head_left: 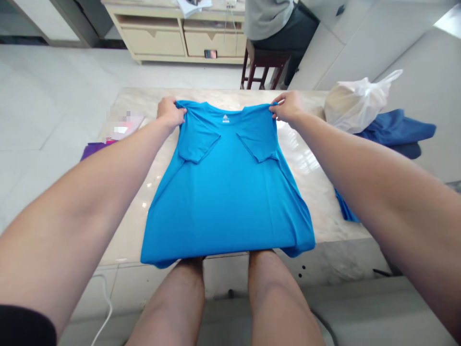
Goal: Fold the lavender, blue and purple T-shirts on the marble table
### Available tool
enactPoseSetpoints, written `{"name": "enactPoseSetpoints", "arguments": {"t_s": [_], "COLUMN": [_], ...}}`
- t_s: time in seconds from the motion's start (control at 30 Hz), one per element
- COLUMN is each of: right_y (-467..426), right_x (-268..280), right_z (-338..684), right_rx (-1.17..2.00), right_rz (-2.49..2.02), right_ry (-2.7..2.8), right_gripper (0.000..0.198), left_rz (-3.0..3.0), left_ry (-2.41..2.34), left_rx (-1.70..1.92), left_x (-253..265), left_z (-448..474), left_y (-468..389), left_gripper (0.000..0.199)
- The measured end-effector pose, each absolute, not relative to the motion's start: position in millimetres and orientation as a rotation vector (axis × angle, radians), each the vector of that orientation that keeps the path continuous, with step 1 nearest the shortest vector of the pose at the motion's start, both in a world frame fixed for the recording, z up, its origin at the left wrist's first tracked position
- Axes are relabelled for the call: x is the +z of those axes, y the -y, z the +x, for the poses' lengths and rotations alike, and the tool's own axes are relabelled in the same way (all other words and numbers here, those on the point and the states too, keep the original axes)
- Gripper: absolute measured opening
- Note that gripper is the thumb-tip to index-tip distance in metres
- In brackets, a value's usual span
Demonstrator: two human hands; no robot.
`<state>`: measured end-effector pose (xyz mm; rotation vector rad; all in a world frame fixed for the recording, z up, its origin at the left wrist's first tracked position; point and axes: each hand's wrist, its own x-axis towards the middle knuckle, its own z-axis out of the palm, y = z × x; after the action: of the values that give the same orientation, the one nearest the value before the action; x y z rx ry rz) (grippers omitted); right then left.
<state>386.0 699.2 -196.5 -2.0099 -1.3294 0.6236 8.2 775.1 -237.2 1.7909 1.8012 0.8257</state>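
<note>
A bright blue T-shirt (pixel 230 192) lies spread on the marble-topped table (pixel 324 211), with its neckline at the far side. Its short sleeves are turned in over the body, and a small pale logo shows below the collar. The hem hangs over the near table edge, above my knees. My left hand (pixel 170 112) pinches the shirt's left shoulder corner. Opposite it, my right hand (pixel 288 106) grips the right shoulder corner between thumb and fingers. The fabric between both hands is stretched fairly straight.
Right on the table are a white plastic bag (pixel 356 103) and dark blue folded clothing (pixel 396 127). At left lie a purple item (pixel 95 149) and a pale packet (pixel 131 122). Beyond, a person (pixel 268 19) sits on a stool (pixel 266 57) beside a cabinet (pixel 151 42).
</note>
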Motion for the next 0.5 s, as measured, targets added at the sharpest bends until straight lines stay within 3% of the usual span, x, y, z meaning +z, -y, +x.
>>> {"name": "enactPoseSetpoints", "arguments": {"t_s": [0.13, 0.27, 0.43, 0.5], "right_y": [-714, -660, -516, -469], "right_x": [-161, -141, -184, -216], "right_z": [383, 390, 405, 413], "right_rx": [0.313, 0.202, 0.125, 0.196], "right_rz": [-1.838, -1.505, -1.473, -1.513], "right_ry": [1.325, 1.488, 1.655, 1.848], "right_gripper": [0.023, 0.013, 0.027, 0.032], "left_rz": [1.73, 1.89, 2.091, 2.19], "left_ry": [-1.893, -1.645, -1.662, -1.638], "left_rx": [1.12, 1.382, 1.38, 1.144], "left_x": [-195, -163, -188, -213], "left_z": [14, -6, -57, -76], "left_y": [-795, -732, -584, -542], "left_gripper": [0.043, 0.03, 0.029, 0.024]}}
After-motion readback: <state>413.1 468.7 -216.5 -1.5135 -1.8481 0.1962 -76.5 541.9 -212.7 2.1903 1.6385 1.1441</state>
